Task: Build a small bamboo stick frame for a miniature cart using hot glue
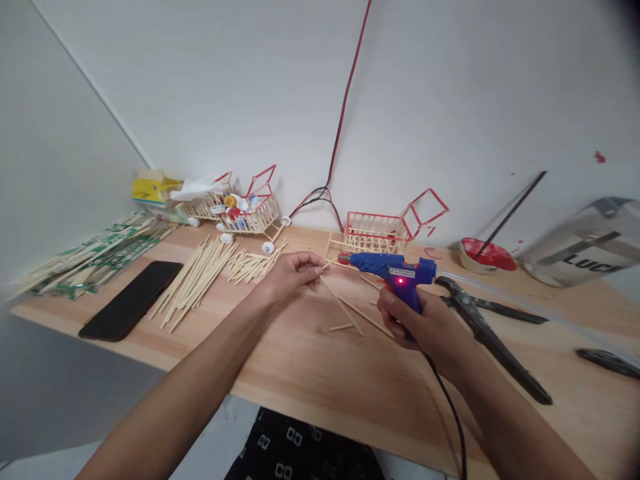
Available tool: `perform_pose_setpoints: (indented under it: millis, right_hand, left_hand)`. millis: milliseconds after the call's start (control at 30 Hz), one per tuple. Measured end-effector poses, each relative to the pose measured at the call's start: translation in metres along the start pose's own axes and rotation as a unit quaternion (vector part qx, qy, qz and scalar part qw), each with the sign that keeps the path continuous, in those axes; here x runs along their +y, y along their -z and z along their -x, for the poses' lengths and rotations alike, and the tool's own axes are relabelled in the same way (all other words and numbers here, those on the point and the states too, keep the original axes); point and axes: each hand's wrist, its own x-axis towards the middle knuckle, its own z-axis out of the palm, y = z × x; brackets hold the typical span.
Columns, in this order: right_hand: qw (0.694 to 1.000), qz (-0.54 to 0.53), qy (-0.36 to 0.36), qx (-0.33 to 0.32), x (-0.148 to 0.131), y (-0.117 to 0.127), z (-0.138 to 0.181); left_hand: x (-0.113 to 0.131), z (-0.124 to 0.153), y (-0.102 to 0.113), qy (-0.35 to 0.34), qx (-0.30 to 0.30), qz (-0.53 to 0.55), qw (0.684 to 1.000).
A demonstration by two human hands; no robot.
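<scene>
My right hand (413, 310) is wrapped round the grip of a blue hot glue gun (387, 265) with a lit red light and a clear glue stick out of its back. Its nozzle points left, close to the fingertips of my left hand (297, 270). Those fingers pinch a thin wooden stick (331, 263), its tip near the nozzle; whether they touch I cannot tell. Below it, loose sticks (347, 312) lie crossed on the wooden table (300, 360). Just behind the gun stands a small cart made of sticks (377, 233) with red-painted edges.
Left are stick piles (197, 283), a black phone (133, 300) and green-white packets of sticks (95, 257). Finished-looking stick carts (250, 213) stand behind. Right lie black-handled pliers (493, 333), a bowl of red paint (485, 257) with a brush, and a labelled container (590, 243).
</scene>
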Motion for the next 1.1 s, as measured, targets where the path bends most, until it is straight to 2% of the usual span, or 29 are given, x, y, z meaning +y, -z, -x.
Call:
perform_pose_setpoints:
  millis: [300, 900, 1100]
  right_hand:
    - [1.000, -0.007, 0.007, 0.014, 0.0009, -0.0018, 0.0007]
    - [1.000, 0.011, 0.004, -0.012, 0.0027, 0.0019, -0.0009]
    - [1.000, 0.005, 0.004, 0.011, 0.0022, 0.0002, -0.0006]
  left_hand:
    - [0.0004, 0.0006, 0.0001, 0.002, 0.002, 0.007, 1.000]
    - [0.0013, 0.0009, 0.0004, -0.003, 0.002, 0.008, 1.000]
    - [-0.0001, 0.0001, 0.0010, -0.005, 0.002, 0.011, 1.000]
